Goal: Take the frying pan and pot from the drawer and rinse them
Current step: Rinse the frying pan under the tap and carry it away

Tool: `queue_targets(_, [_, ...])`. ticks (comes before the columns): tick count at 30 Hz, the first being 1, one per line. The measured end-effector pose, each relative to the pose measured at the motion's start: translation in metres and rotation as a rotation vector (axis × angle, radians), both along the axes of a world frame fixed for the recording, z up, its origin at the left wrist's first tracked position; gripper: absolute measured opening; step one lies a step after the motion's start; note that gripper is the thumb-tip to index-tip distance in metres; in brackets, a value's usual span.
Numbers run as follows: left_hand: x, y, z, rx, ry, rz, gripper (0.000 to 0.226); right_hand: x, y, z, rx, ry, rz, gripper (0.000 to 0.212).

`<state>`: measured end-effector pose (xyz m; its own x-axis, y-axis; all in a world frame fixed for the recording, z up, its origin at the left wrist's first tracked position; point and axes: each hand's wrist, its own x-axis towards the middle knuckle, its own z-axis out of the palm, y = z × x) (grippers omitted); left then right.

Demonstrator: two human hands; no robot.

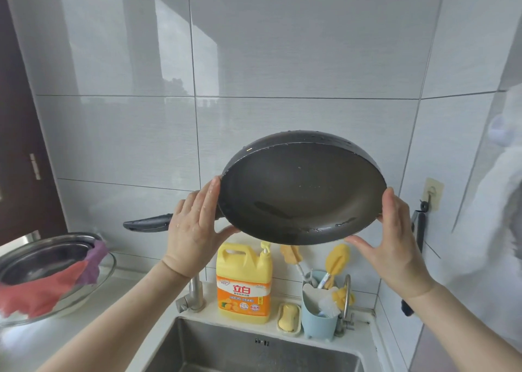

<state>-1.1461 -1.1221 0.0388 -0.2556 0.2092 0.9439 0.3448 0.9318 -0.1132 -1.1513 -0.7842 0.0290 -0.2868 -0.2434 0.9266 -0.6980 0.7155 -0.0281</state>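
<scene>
A dark frying pan (pixel 302 193) is held up high in front of the tiled wall, above the steel sink (pixel 254 352). It is tilted with its inside facing me, and water drops cling to its rim. Its black handle (pixel 147 222) sticks out to the left. My left hand (pixel 195 224) presses the pan's left edge where the handle joins. On the pan's right edge my right hand (pixel 392 241) grips with fingers and thumb. No pot is in view.
A yellow detergent bottle (pixel 244 284), a soap dish (pixel 288 318) and a blue holder with brushes (pixel 319 312) stand behind the sink. A faucet (pixel 193 295) rises at the sink's back left. Steel bowls with red and purple cloths (pixel 48 275) sit on the left counter.
</scene>
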Motion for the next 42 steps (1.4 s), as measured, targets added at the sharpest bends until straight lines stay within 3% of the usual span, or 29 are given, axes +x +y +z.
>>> queue_targets(3, [-0.004, 0.001, -0.004, -0.006, -0.022, -0.015, 0.110, 0.004, 0.001, -0.001, 0.001, -0.068, -0.031, 0.142])
queue_targets(6, [-0.009, 0.000, -0.007, 0.028, -0.154, -0.063, 0.120, 0.009, 0.002, 0.005, -0.002, -0.253, -0.054, 0.139])
queue_targets(13, [-0.011, -0.003, -0.008, 0.107, -0.762, -0.138, 0.135, 0.007, 0.008, 0.018, 0.002, -0.836, 0.004, 0.140])
queue_targets(15, [-0.011, -0.003, -0.008, 0.107, -0.966, -0.195, 0.128, 0.007, 0.009, 0.017, -0.008, -0.996, 0.068, 0.140])
queue_targets(18, [-0.008, -0.007, -0.009, 0.155, -1.248, -0.397, 0.099, 0.012, 0.014, 0.010, -0.060, -1.203, 0.184, 0.133])
queue_targets(21, [-0.002, -0.014, -0.015, 0.129, -1.411, -0.470, 0.090, 0.018, 0.018, -0.004, -0.162, -1.317, 0.268, 0.121])
queue_targets(26, [0.000, -0.018, -0.029, 0.121, -1.520, -0.446, 0.088, 0.021, 0.019, -0.027, -0.232, -1.395, 0.317, 0.108])
queue_targets(34, [0.002, -0.028, -0.031, 0.071, -1.579, -0.449, 0.090, 0.028, 0.015, -0.050, -0.262, -1.450, 0.302, 0.119])
queue_targets(42, [-0.004, -0.007, -0.035, -0.080, -1.652, -0.492, 0.092, 0.080, 0.025, -0.065, -0.406, -1.455, 0.224, 0.113])
